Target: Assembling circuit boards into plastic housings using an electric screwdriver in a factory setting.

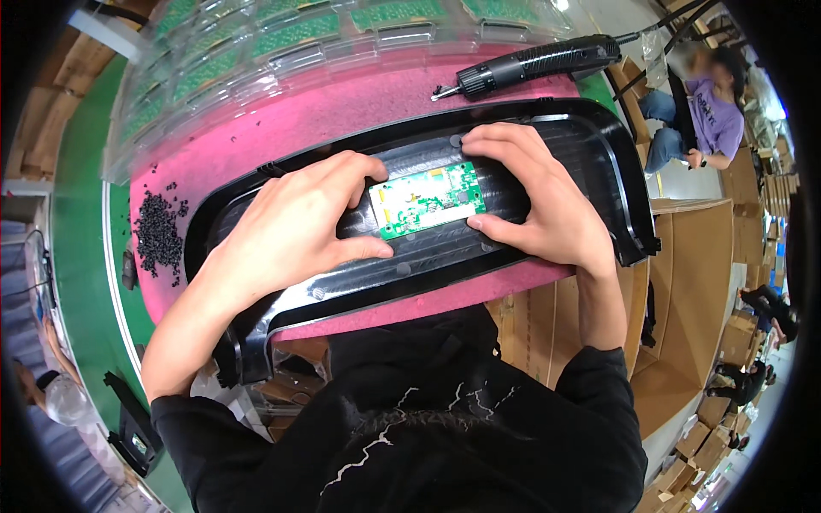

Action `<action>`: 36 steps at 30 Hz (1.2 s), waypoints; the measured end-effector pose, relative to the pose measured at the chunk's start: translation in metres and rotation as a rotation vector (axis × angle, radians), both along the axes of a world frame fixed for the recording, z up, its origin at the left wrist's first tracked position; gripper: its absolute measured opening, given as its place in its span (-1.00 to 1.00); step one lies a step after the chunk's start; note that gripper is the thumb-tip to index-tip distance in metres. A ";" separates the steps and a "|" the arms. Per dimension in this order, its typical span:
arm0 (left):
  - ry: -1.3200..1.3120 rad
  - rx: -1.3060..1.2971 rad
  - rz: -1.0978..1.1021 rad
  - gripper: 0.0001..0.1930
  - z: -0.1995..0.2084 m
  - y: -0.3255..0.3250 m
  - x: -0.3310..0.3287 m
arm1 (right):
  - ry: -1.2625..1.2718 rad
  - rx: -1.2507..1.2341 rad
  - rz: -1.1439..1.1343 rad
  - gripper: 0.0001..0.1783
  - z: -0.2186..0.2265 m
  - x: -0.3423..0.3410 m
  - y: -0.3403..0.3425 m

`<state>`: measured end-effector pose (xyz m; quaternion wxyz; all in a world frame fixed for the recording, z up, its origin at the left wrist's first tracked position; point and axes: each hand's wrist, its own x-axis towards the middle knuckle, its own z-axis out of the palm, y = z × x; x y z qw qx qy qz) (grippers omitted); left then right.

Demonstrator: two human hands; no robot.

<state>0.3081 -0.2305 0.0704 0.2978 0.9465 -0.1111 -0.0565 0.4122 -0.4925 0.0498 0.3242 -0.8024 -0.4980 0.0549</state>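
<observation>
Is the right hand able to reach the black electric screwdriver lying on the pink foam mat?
Probably yes. The right hand rests on the green circuit board, and the black electric screwdriver lies just beyond it on the pink foam mat, nothing between.

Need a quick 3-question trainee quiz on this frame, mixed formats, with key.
1. True or false: both the left hand and the right hand touch the green circuit board.
2. What does the board lie on? A) black plastic housing B) pink foam mat C) clear tray of boards
3. Fill in: the pile of small black screws lies to the person's ____ of the housing.

Key: 1 true; 2 A; 3 left. Extra: the electric screwdriver lies unheld beyond the housing.
</observation>
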 end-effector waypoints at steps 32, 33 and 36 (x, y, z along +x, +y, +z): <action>-1.863 -0.448 -0.115 -0.57 0.167 0.004 -0.046 | -0.096 0.250 0.017 -0.55 0.046 -0.038 0.010; -1.835 -0.454 -0.128 -0.59 0.167 0.014 -0.046 | -0.180 0.282 -0.010 -0.56 0.057 -0.034 0.016; -1.841 -0.452 -0.103 -0.63 0.170 0.019 -0.050 | -0.444 0.391 -0.239 -0.54 0.081 -0.007 0.016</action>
